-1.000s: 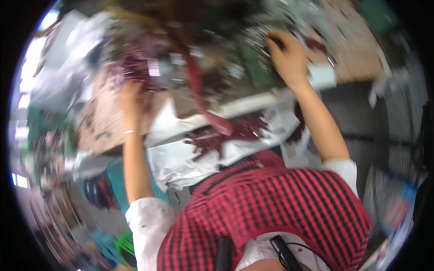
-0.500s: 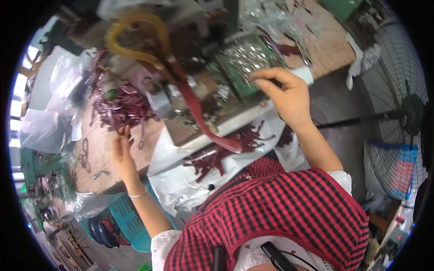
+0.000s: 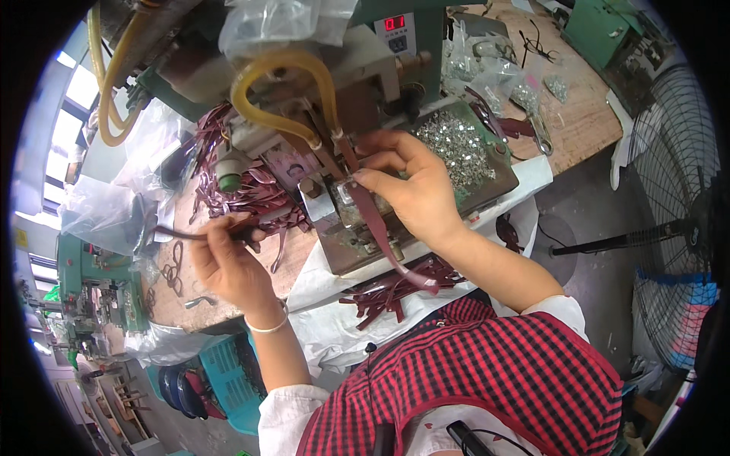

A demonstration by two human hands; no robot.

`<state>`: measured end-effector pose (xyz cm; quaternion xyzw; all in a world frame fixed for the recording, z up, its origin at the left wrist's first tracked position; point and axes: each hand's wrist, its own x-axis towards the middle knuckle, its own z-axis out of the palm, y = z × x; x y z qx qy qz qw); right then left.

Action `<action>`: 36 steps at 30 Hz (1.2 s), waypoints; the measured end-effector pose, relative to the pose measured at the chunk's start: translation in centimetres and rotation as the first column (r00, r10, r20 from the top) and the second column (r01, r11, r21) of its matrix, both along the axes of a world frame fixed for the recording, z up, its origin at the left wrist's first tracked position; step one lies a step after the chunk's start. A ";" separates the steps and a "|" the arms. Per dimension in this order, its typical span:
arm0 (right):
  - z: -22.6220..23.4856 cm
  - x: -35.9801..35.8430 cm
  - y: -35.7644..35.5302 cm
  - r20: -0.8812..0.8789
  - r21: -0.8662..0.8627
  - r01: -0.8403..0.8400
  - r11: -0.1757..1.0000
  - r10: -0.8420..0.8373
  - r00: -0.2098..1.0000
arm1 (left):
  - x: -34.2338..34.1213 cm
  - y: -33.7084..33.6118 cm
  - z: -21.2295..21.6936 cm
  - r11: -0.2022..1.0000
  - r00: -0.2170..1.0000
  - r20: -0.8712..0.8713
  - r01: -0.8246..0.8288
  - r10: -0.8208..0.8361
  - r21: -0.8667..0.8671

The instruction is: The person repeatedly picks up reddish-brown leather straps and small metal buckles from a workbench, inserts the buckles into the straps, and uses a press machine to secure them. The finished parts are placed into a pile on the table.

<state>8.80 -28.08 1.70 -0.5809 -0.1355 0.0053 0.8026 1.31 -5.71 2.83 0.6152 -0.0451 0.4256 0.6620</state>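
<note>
In the head view, the left hand (image 3: pixel 228 262) is closed on a dark red, narrow leather-like strip (image 3: pixel 176 234) whose end sticks out to the left, above the wooden tabletop (image 3: pixel 585 125). The right hand (image 3: pixel 418 186) is curled at the green-and-grey bench press, its thumb at a wider dark red strap (image 3: pixel 371 214); whether it grips the strap I cannot tell. That strap runs from the press toward the near side, its tip over a loose heap of dark red strips (image 3: pixel 380 300) on white sheeting.

A looped yellow tube (image 3: pixel 328 85) hangs in front of the press, and the right hand hides part of the work area. Just right lies a green tray of small silver metal pieces (image 3: pixel 456 148); left, a tangled pile of dark red strips (image 3: pixel 247 197). Clear plastic bags (image 3: pixel 103 220) sit far left; a black wire fan (image 3: pixel 677 228) stands right.
</note>
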 end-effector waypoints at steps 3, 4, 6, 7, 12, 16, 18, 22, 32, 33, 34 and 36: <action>0.9 -0.2 0.7 -0.070 0.080 -0.058 0.995 0.064 0.995 | 1.4 -2.0 4.5 0.906 0.989 0.139 -0.105 0.052 0.410; 1.2 -0.3 0.7 -0.068 0.050 -0.040 0.998 0.043 0.997 | 2.2 -2.2 4.5 0.895 0.983 0.143 -0.162 0.111 0.416; 2.6 -1.5 0.3 -0.110 -0.037 -0.017 0.999 0.013 0.994 | 2.1 -3.8 5.4 0.931 0.990 0.091 -0.134 0.109 0.340; 3.1 -2.6 -0.2 -0.064 -0.049 -0.029 0.998 0.026 0.998 | 2.0 -3.8 4.9 0.916 0.988 0.130 -0.124 0.080 0.381; 2.4 -0.8 -5.2 0.324 -0.490 0.083 0.868 0.094 0.941 | -0.8 -5.5 2.3 0.444 0.977 0.205 -0.157 -0.061 0.882; -6.6 3.4 -10.1 0.659 -0.706 0.670 0.229 -0.133 0.740 | 0.3 -7.7 -0.1 0.303 0.953 0.291 -0.252 -0.089 0.919; -8.4 3.9 -11.3 0.667 -0.690 0.688 0.225 -0.169 0.725 | 0.9 -7.5 -1.1 0.311 0.941 0.319 -0.272 -0.114 0.911; -8.4 4.5 -9.7 0.685 -0.633 0.707 0.315 -0.198 0.702 | 1.0 -7.2 -1.4 0.344 0.933 0.342 -0.287 -0.112 0.894; -7.7 5.7 -8.0 0.699 -0.689 0.673 0.267 -0.001 0.716 | -1.7 1.2 -1.6 0.307 0.979 0.158 -0.190 0.125 0.933; -7.8 4.8 -9.2 0.668 -0.674 0.660 0.332 -0.107 0.736 | -1.6 4.9 -2.4 0.118 0.925 0.133 -0.186 0.357 0.976; -9.1 4.3 -9.9 0.602 -0.637 0.655 0.406 -0.269 0.752 | 1.0 9.4 -5.0 0.507 0.903 0.253 -0.408 0.348 0.759; -10.6 3.5 -10.5 0.520 -0.573 0.679 0.460 -0.437 0.734 | 5.5 17.4 -4.2 0.671 0.801 -0.199 -0.305 0.565 0.676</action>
